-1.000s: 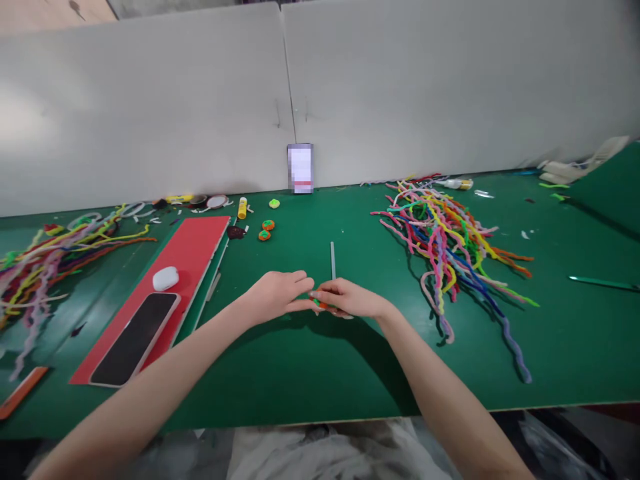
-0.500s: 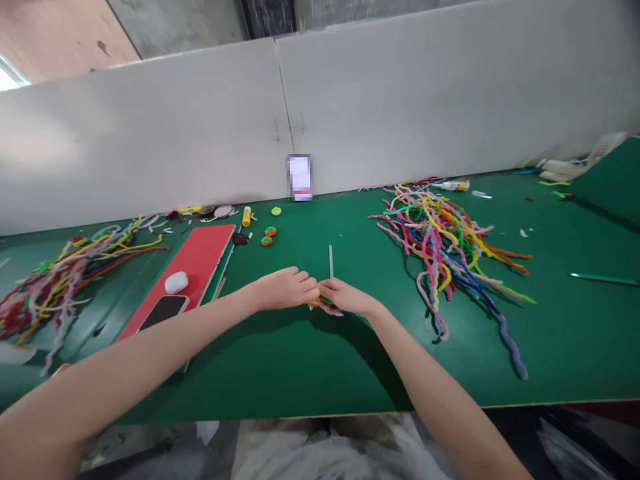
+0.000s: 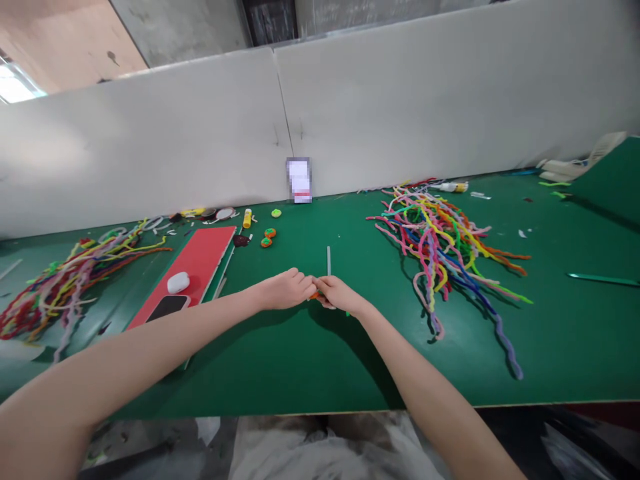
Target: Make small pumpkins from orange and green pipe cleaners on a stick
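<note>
My left hand (image 3: 290,288) and my right hand (image 3: 339,293) meet over the middle of the green table, both closed, fingertips touching. Between them shows a small bit of orange pipe cleaner (image 3: 315,296), mostly hidden by the fingers. A speck of green (image 3: 347,313) peeks out below my right hand; whether it belongs to the same piece I cannot tell. Just beyond the hands a thin, pale grey strip (image 3: 329,259) points away from me. Two small orange pipe-cleaner coils with green tops (image 3: 268,238) lie farther back on the left, near a yellow-green coil (image 3: 276,213).
Tangled pipe cleaners lie in a right-hand pile (image 3: 440,240) and a left-hand pile (image 3: 75,280). A red folder (image 3: 205,250) carries a white earbud case (image 3: 178,283) and a dark phone (image 3: 169,308). Against the white partition (image 3: 200,133) leans a lit phone (image 3: 299,179).
The hands stay together in nearly the same place, with small shifts of the fingers. More orange now shows between them. The whole view has tilted slightly.
</note>
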Available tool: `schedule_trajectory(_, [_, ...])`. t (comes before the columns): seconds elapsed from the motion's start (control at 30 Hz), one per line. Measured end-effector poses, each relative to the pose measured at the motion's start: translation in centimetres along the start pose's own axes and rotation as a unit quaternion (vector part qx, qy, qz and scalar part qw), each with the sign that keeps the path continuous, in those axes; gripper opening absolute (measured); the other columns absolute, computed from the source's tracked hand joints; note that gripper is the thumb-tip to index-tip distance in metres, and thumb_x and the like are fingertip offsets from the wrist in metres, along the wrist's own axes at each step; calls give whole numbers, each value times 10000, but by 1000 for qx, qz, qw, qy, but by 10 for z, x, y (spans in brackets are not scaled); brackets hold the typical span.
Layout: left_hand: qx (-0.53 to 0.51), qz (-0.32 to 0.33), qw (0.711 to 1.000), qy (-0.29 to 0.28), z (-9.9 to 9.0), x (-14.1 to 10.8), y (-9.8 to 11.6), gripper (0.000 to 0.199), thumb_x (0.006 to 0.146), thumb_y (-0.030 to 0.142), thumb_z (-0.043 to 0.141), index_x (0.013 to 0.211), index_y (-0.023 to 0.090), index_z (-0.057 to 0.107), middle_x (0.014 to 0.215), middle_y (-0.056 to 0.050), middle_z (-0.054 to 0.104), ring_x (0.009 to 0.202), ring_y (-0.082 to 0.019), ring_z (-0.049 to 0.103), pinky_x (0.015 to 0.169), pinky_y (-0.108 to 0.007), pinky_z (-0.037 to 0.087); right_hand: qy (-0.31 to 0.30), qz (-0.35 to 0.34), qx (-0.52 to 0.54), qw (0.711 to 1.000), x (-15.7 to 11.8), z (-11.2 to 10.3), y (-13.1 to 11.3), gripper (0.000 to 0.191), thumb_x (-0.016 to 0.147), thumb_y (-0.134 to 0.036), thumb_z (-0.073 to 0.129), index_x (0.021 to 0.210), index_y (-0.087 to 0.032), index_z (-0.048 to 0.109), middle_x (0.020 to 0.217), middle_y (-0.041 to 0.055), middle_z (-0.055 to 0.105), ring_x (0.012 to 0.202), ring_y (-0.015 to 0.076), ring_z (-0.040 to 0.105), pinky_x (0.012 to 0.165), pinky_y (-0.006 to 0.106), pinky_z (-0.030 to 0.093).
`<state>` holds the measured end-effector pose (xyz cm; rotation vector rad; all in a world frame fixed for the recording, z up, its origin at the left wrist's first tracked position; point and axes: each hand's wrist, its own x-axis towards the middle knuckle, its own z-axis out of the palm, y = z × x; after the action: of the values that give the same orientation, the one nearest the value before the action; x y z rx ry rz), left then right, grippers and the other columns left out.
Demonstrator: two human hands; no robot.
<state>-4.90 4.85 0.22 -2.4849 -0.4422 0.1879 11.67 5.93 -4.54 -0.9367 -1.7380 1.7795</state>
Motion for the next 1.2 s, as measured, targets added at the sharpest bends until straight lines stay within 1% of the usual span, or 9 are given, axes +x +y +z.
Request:
schedule_trajectory(0.13, [-7,-67,998,-15,1,1,1,197,837,126,326,841,112,523,669,-45,543,567,-155,502,530,-302,268,94,-27,-6,995,6,6,5,386,866,-427,317,565,-193,375,413,-65,338,335,65,321,367,199,262])
schedule_trajectory(0.27, [-53,-151,986,-42,2,10,4,207,856,173,324,837,113,522,662,-47,547,579,-174,529,525,-302,283,208,-62,-47,975,10,11,11,396,862,-452,310,563,-199,369,442,-42,372,385,86,362,400,213,280])
schedule_trajectory(0.43, [-146,-294,940,-89,-2,30,11,251,877,210,299,815,127,527,668,-56,576,607,-182,556,503,-287,280,313,-94,-109,939,7,13,9,375,877,-414,274,615,-195,428,508,-8,455,440,114,407,442,233,291])
schedule_trajectory(0.53, [-233,-433,867,-80,-8,43,16,290,888,252,271,773,155,519,652,-33,581,559,-152,536,483,-263,259,363,-102,-138,916,4,13,6,361,886,-383,258,703,-183,497,563,16,517,469,128,446,466,239,303])
schedule_trajectory(0.67, [-334,-546,769,-13,-12,57,22,296,879,277,279,719,179,508,615,-11,558,532,-135,497,484,-247,259,409,-112,-167,890,1,11,2,356,895,-342,241,811,-168,541,662,51,587,536,150,511,509,246,335])
schedule_trajectory(0.83, [-435,-614,654,80,-8,66,26,333,858,322,311,606,179,476,568,-3,532,503,-121,462,487,-242,276,415,-118,-190,882,0,10,0,346,903,-330,236,889,-163,539,771,79,623,635,171,564,571,257,370])
schedule_trajectory(1.03, [-529,-647,531,142,-4,73,25,372,836,353,348,530,171,456,539,-2,519,490,-109,446,486,-235,290,410,-125,-218,877,-2,7,-1,333,905,-335,239,942,-167,524,835,88,627,684,174,578,610,262,384])
schedule_trajectory(1.1, [-534,-638,533,152,-6,74,25,372,838,362,349,536,171,450,538,5,509,491,-104,440,490,-232,291,413,-130,-214,876,-2,4,-2,334,907,-335,237,928,-166,524,810,81,624,653,165,570,592,255,379])
schedule_trajectory(1.2, [-512,-616,579,151,-10,70,24,369,848,395,346,562,176,424,531,24,479,489,-98,425,492,-227,283,410,-139,-192,881,-5,1,-7,332,908,-339,241,901,-170,527,746,62,609,616,154,559,568,245,373])
